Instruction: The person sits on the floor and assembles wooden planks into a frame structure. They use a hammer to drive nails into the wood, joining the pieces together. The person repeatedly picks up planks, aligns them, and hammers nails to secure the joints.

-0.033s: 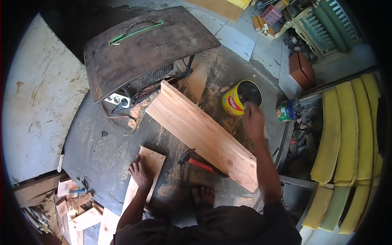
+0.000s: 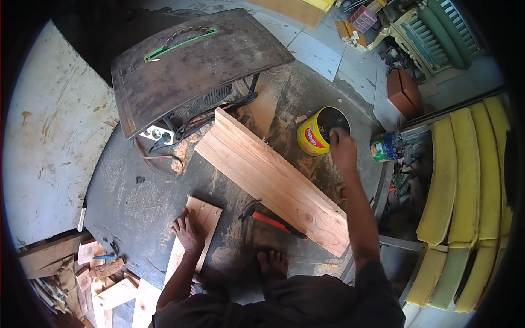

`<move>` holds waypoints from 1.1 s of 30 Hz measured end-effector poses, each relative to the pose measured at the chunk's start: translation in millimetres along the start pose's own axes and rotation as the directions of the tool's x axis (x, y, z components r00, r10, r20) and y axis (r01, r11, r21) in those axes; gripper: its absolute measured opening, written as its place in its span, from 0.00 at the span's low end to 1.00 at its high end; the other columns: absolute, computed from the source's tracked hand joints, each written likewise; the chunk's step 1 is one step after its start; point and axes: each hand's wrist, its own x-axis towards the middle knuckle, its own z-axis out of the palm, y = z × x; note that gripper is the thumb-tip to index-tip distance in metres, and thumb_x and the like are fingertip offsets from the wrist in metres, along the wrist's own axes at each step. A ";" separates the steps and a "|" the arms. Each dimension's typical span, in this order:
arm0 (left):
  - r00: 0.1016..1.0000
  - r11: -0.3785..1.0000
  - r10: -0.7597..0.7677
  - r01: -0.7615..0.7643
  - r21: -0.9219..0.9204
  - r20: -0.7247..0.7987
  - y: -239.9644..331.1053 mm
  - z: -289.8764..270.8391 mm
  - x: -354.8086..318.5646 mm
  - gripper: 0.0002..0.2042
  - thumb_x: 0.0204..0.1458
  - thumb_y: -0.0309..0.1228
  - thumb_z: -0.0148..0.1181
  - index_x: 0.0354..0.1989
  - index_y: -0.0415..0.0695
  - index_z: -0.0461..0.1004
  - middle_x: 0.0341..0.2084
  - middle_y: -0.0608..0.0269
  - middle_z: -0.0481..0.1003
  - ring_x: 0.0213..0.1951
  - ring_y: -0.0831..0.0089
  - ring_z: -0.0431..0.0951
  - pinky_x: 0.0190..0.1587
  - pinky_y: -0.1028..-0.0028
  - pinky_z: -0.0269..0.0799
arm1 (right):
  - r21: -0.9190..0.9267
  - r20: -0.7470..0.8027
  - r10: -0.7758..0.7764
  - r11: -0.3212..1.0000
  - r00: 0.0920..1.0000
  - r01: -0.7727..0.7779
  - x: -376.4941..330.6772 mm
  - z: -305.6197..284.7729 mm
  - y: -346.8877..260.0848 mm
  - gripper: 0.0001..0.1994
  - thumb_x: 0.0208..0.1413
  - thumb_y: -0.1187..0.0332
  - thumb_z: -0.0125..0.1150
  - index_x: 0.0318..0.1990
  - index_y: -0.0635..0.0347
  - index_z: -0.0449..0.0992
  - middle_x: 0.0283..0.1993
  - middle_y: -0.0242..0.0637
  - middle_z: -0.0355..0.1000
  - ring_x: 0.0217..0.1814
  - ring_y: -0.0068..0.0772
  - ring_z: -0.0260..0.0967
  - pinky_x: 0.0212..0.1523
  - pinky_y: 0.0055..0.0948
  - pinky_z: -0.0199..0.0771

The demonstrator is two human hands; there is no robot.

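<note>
My left hand [image 2: 188,234] rests with spread fingers on a short pale wooden board [image 2: 205,216] near my body. My right hand [image 2: 343,150] is at the near right rim of a yellow tin [image 2: 311,136], fingers drawn together at its mouth. Whatever those fingers hold is too small or hidden to make out. Small dark bits show inside the tin. Between my hands lies a hammer [image 2: 272,221] with a red and black handle. It sits beside a long wooden piece [image 2: 262,169] with a raised strip along its far edge.
A dark metal-topped table saw [image 2: 202,60] stands at the far left, with a white power strip [image 2: 158,134] and cables beside it. Wood offcuts [image 2: 117,292] pile up at the lower left. Yellow cushions [image 2: 465,169] line the right. My bare foot [image 2: 272,263] is near the hammer.
My right hand has shifted slightly and sharpened from a blur at the tin's rim. The near end of the long wooden piece shows a little more. My left hand stays on the board.
</note>
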 end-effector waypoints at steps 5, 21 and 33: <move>0.997 0.988 0.002 0.010 -0.153 0.081 0.3 -15.4 6.3 0.22 0.50 0.22 0.54 0.56 0.44 0.74 0.58 0.51 0.71 0.56 0.49 0.69 0.59 0.52 0.62 | -0.561 0.521 0.298 0.826 0.800 0.058 87.3 80.1 127.6 0.14 0.64 0.64 0.51 0.48 0.59 0.80 0.52 0.53 0.76 0.57 0.54 0.75 0.56 0.50 0.76; 0.995 0.878 -0.010 0.055 -0.476 0.096 -8.1 -39.4 47.3 0.09 0.51 0.17 0.55 0.38 0.39 0.78 0.39 0.48 0.78 0.43 0.49 0.79 0.48 0.58 0.75 | -0.586 0.545 0.367 0.810 0.754 0.028 93.6 92.4 131.0 0.16 0.66 0.64 0.46 0.57 0.52 0.75 0.61 0.51 0.73 0.62 0.56 0.72 0.60 0.48 0.75; 0.988 0.882 -0.081 0.133 -0.451 0.133 -20.9 -71.9 27.5 0.06 0.56 0.20 0.56 0.37 0.39 0.79 0.34 0.49 0.79 0.36 0.53 0.81 0.40 0.62 0.77 | -0.383 0.496 0.216 0.924 0.841 -0.011 90.8 73.0 122.0 0.17 0.59 0.63 0.53 0.53 0.50 0.81 0.50 0.54 0.78 0.54 0.51 0.78 0.55 0.46 0.78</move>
